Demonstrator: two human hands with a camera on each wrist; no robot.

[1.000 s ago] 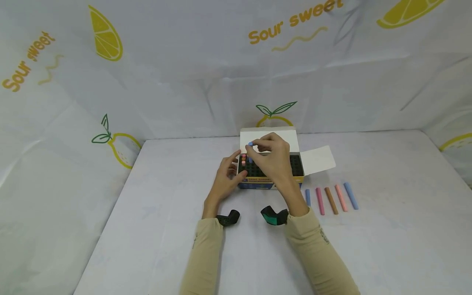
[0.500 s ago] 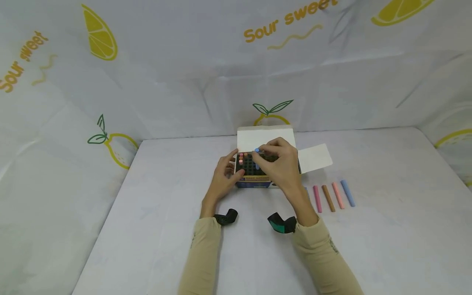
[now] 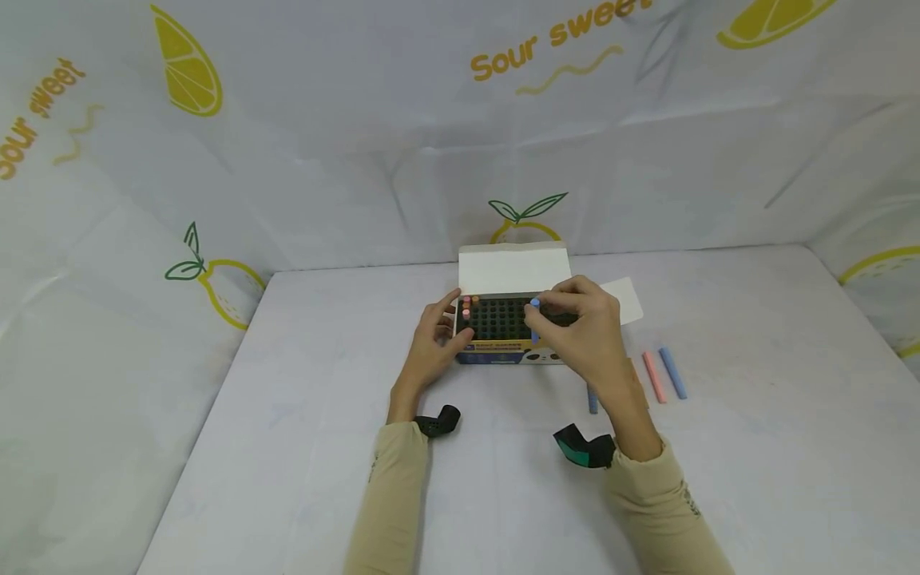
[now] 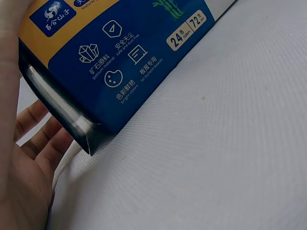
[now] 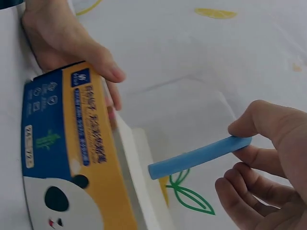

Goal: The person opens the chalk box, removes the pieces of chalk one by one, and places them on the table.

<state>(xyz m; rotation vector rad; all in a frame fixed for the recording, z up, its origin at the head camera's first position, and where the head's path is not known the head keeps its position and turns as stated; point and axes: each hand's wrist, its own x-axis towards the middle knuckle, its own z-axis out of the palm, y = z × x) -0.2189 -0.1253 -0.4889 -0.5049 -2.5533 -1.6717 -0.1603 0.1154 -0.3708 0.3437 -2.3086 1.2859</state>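
- Head view: the right hand (image 3: 585,331) pinched a blue chalk stick (image 3: 535,318) between thumb and fingertips, holding it upright over the open chalk box (image 3: 503,351), toward the box's right half.
- The right wrist view confirmed it: the thumb and forefinger gripped one end of the stick, the other end free and not seated in any slot.
- The left hand (image 3: 434,343) clasped the box's left end, thumb on the front face and fingers curled round the side, bracing it on the table (image 3: 287,399).
- A few chalks (image 3: 469,306) stood in the grid's far corner by the left fingertips; nearly all other slots looked empty.
- More loose sticks (image 3: 664,374) lay on the table just right of the right wrist.
- By my reading, this was the slotting step, early in the filling; next called for lining the lower tip up with an empty hole and lowering it straight while the left hand kept the box steady.
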